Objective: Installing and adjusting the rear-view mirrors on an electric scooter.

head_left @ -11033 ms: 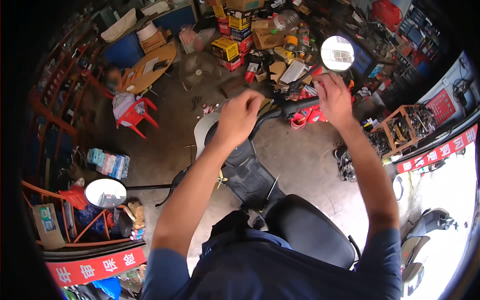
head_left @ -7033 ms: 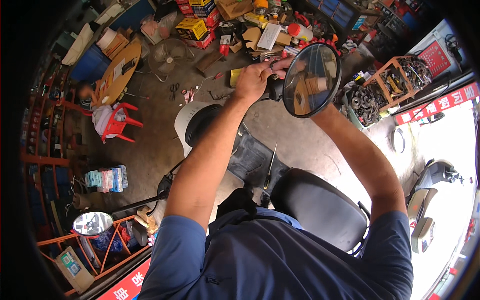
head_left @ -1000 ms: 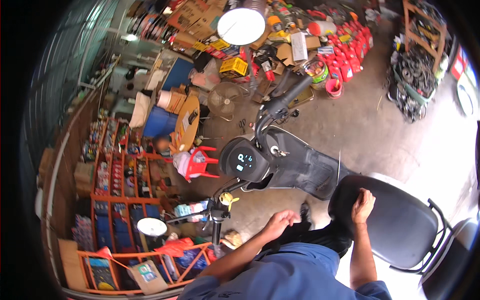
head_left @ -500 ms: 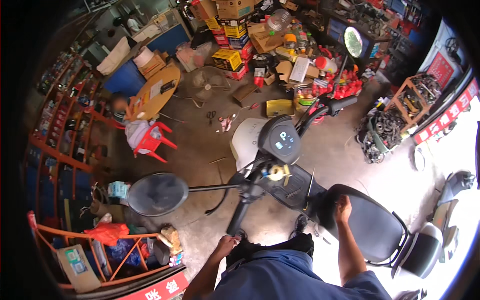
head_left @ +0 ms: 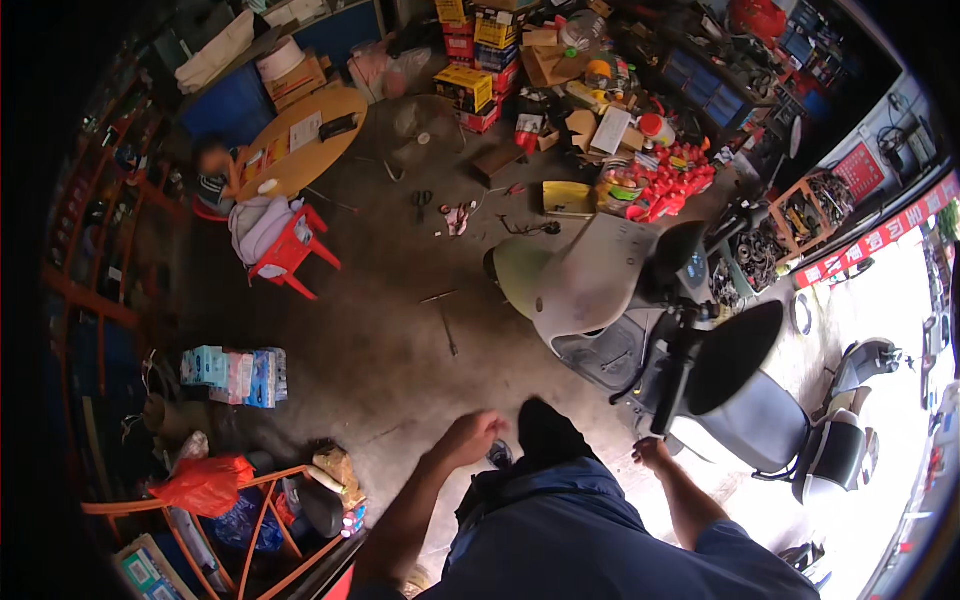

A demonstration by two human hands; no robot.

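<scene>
An electric scooter (head_left: 600,265) stands on the right with its handlebar turned, so that one black handlebar grip (head_left: 668,400) points back toward me. At the end of that grip, my right hand (head_left: 653,455) is closed, its fingers partly hidden. My left hand (head_left: 472,440) hangs in front of my body, away from the scooter. Its fingers are curled, and I see nothing in them. A dark round mirror (head_left: 738,358) sticks out beside the grip and covers part of the black seat (head_left: 755,425).
A T-shaped tool (head_left: 447,322) lies on the floor. Left are a red chair (head_left: 295,262) and a round table (head_left: 320,150) with a person beside it. An orange rack (head_left: 262,510) stands near my left. Boxes (head_left: 465,88) and red bottles (head_left: 675,180) are piled at the back.
My left hand has let go of the handlebar grip. My right hand has left the seat and come to that grip. The handlebar has swung round, and the scooter now sits further right in view.
</scene>
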